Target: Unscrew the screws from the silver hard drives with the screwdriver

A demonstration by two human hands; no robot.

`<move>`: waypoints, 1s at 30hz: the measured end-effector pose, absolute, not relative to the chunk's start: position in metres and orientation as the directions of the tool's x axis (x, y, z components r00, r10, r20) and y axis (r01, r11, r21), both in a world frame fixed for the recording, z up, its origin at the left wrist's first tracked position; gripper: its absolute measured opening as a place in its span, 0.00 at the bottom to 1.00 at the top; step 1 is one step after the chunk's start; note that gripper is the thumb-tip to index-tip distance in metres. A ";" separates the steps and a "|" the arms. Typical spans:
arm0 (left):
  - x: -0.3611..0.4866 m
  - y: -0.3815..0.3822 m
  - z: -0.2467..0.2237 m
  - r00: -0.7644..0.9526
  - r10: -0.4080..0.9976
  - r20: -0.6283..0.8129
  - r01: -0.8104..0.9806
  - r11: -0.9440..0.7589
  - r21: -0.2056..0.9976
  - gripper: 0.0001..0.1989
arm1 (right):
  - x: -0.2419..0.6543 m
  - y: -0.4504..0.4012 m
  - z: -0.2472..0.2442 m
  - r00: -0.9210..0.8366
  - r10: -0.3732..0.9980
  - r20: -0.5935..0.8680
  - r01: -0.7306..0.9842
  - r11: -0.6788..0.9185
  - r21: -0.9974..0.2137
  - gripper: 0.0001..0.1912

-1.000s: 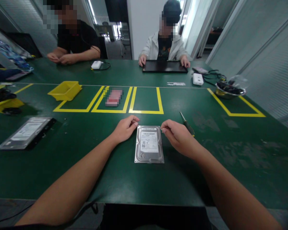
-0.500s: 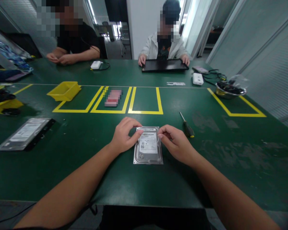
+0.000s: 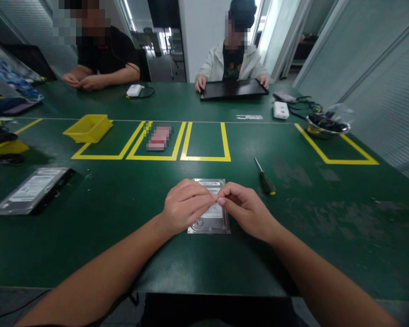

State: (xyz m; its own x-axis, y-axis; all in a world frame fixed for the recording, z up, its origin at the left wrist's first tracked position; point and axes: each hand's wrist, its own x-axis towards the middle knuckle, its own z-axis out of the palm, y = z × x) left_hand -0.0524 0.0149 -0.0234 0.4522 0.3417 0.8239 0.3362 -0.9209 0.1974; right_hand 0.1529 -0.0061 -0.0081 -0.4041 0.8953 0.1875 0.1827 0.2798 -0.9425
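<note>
Disk drive [image 3: 214, 219], silver rectangular metal, left hand [image 3: 187, 205] and right hand [image 3: 248, 208] fingertips pinched together over it, any gripped item indiscernible.

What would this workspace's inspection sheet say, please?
Surface: green tabletop, yellow tape outlines.
Job's things: silver rectangular metal hard drive, lying flat, partly hidden; black and yellow screwdriver lying apart.
Clutter: yellow plastic bin; round metal bowl of dark items.
Grips: left grip and right grip meeting at fingertips above the drive; whether holding anything is unclear.
Cables: black cables beside the bowl.
Surroundings: person in white jacket opposite, holding flat black panel; another person in black.
</note>
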 end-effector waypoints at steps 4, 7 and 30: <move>-0.051 0.014 -0.024 0.448 0.322 0.834 0.338 -0.925 0.176 0.09 | 0.153 -0.005 -0.008 -0.390 0.907 0.157 0.141 0.228 -0.963 0.08; -0.051 0.013 -0.024 0.456 0.306 0.836 0.359 -0.923 0.143 0.10 | 0.152 -0.004 -0.009 -0.380 0.913 0.147 0.107 0.202 -0.974 0.08; -0.048 0.014 -0.026 0.469 0.368 0.803 0.350 -0.912 0.213 0.08 | 0.149 -0.007 -0.010 -0.374 0.887 0.272 0.317 0.398 -0.861 0.08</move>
State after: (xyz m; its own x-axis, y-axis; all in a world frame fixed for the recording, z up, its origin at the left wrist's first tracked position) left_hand -0.0480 0.0140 -0.0256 0.4692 0.3678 0.8028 0.3498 -0.9122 0.2134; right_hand 0.1487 -0.0069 -0.0098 -0.3740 0.8866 0.2720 0.3169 0.3979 -0.8610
